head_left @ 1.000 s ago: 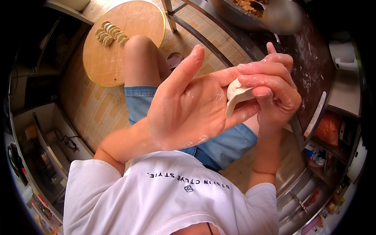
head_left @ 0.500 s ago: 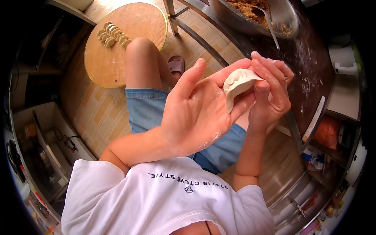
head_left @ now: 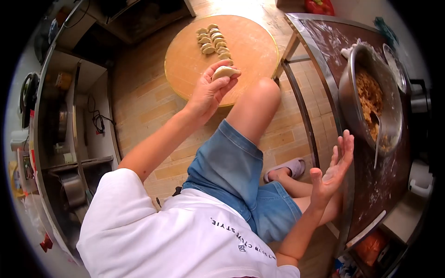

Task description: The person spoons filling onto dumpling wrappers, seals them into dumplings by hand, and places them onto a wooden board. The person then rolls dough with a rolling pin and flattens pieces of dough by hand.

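In my left hand a pale folded dumpling is pinched between thumb and fingers, over the near edge of the round wooden board. Just beyond it, several finished dumplings lie in two rows on that board. My right hand is raised at the right beside the dark table's edge, its floury fingers apart and nothing in it. A metal bowl of orange-brown filling stands on the table, with a spoon resting in it.
The dark floury table runs along the right side, its metal legs near my knees. A red pepper sits at the top right. Open shelves with a cable stand at the left. My bent knee is close to the round board.
My hands have parted. The left one has carried the dumpling across to the round board, and the right one has let go and moved toward the table. The view has turned too.
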`<state>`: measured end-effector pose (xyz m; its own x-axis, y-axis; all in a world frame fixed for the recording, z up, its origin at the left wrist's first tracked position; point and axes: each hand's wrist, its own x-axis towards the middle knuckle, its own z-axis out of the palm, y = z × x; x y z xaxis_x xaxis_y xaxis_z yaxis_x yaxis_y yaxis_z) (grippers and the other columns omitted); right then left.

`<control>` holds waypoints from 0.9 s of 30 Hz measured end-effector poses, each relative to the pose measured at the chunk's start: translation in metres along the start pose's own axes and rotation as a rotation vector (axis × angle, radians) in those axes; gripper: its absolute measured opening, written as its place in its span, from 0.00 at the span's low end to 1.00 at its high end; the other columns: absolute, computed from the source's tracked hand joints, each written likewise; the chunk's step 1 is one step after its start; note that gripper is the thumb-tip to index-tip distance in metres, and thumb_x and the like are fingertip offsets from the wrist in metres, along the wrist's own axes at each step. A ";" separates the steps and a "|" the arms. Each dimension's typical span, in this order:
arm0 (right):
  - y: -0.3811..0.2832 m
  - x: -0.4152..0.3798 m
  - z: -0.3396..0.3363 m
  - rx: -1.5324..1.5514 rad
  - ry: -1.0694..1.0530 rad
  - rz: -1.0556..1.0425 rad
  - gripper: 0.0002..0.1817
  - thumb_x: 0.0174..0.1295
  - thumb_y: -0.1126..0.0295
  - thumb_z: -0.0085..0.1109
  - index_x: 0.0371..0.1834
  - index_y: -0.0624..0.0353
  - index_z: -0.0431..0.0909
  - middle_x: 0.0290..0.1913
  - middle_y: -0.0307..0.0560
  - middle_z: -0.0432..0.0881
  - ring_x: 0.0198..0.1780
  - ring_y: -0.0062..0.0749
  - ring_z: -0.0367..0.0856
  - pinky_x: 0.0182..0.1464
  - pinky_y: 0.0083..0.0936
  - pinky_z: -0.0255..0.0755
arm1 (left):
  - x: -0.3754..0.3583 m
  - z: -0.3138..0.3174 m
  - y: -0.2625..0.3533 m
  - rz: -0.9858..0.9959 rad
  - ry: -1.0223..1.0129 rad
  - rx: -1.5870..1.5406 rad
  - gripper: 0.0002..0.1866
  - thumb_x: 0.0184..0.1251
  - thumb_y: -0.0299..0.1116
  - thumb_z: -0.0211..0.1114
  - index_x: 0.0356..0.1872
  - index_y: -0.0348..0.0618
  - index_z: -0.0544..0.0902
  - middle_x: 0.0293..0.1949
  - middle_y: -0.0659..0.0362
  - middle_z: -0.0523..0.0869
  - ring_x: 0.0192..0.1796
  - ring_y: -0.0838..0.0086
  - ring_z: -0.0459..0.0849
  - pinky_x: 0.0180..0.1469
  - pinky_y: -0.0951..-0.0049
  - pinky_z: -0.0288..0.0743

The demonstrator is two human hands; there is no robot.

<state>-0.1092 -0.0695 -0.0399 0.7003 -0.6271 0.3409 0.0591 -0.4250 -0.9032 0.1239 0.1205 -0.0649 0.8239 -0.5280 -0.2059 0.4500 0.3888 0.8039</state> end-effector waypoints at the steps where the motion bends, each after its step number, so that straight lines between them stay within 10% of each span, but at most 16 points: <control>1: 0.004 -0.001 0.005 -0.029 -0.054 0.017 0.49 0.47 0.39 0.62 0.66 0.59 0.57 0.67 0.53 0.57 0.68 0.44 0.55 0.67 0.39 0.50 | 0.024 -0.034 -0.006 0.048 0.055 0.096 0.21 0.63 0.20 0.54 0.58 0.36 0.63 0.49 0.50 0.77 0.54 0.67 0.77 0.58 0.72 0.75; 6: 0.010 -0.005 0.017 -0.191 -0.120 0.097 0.33 0.55 0.47 0.60 0.54 0.64 0.73 0.62 0.54 0.63 0.63 0.44 0.62 0.62 0.36 0.58 | 0.119 -0.135 -0.046 0.038 0.361 0.398 0.17 0.65 0.26 0.57 0.54 0.38 0.67 0.48 0.51 0.80 0.49 0.69 0.81 0.54 0.74 0.76; 13: 0.018 -0.012 0.011 -0.258 -0.145 0.263 0.19 0.54 0.61 0.63 0.45 0.61 0.80 0.59 0.51 0.68 0.59 0.42 0.65 0.59 0.34 0.62 | 0.225 0.088 0.001 0.376 -0.327 0.435 0.16 0.65 0.35 0.60 0.51 0.41 0.75 0.44 0.57 0.82 0.47 0.75 0.81 0.47 0.76 0.75; 17: 0.025 -0.014 0.005 -0.251 -0.112 0.300 0.17 0.54 0.63 0.63 0.43 0.61 0.81 0.58 0.51 0.68 0.58 0.43 0.66 0.58 0.34 0.64 | 0.268 0.186 -0.033 0.592 -0.341 0.782 0.13 0.61 0.36 0.63 0.43 0.40 0.80 0.39 0.55 0.83 0.41 0.73 0.80 0.43 0.75 0.73; 27: 0.047 -0.029 -0.016 -0.249 -0.052 0.363 0.13 0.54 0.67 0.61 0.41 0.61 0.81 0.56 0.52 0.69 0.58 0.42 0.68 0.61 0.35 0.61 | 0.339 0.217 -0.058 0.887 -0.572 1.535 0.22 0.49 0.46 0.64 0.42 0.42 0.82 0.35 0.50 0.83 0.42 0.58 0.80 0.45 0.64 0.72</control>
<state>-0.1381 -0.0821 -0.0876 0.6798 -0.7334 -0.0059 -0.3655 -0.3318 -0.8697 0.3021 -0.2444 -0.0604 0.2661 -0.8627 0.4300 -0.9262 -0.1052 0.3621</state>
